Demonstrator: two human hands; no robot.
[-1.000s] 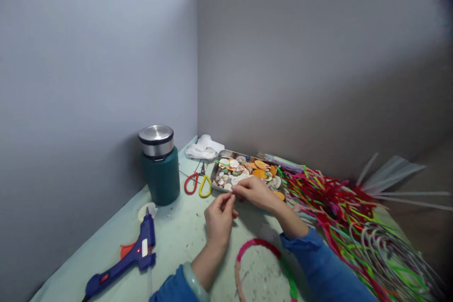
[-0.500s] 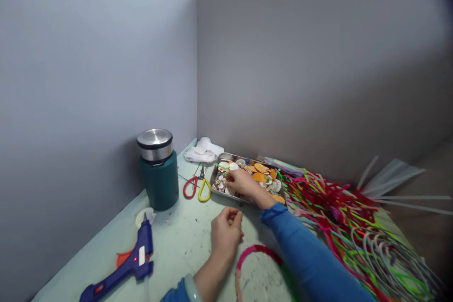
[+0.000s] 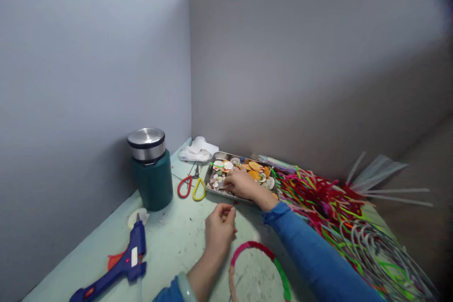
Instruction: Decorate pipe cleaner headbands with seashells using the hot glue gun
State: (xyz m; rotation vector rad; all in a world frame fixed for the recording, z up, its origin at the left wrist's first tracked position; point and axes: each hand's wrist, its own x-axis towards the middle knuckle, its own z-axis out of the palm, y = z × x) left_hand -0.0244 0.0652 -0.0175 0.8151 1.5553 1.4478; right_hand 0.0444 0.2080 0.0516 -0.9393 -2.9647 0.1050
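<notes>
My right hand (image 3: 241, 184) reaches into a metal tray (image 3: 221, 193) of seashells (image 3: 255, 166), its bent fingertips down among the small shells on the near left side. Whether a shell is pinched there is hidden. Just in front of the tray, my left hand (image 3: 220, 229) hovers low over the table with thumb and fingers curled together. Anything between those fingertips is too small to make out. Below the hands lies a ring (image 3: 247, 246) wrapped in pink, red, green and peach fuzzy material, partly cut off by the lower edge of the view.
A blue glue gun (image 3: 132, 255) with a lit red light lies at the left. Behind it stands a green thermos (image 3: 152, 179). Scissors (image 3: 198, 188) with red and yellow handles rest beside the tray. Colourful pipe cleaners (image 3: 318, 198) are heaped at the right. Grey partitions (image 3: 300, 66) enclose the table.
My right hand has shifted slightly within the tray, its fingertips lower among the shells. The left hand keeps its curled pose. The whole view has moved a little, showing more of the ring.
</notes>
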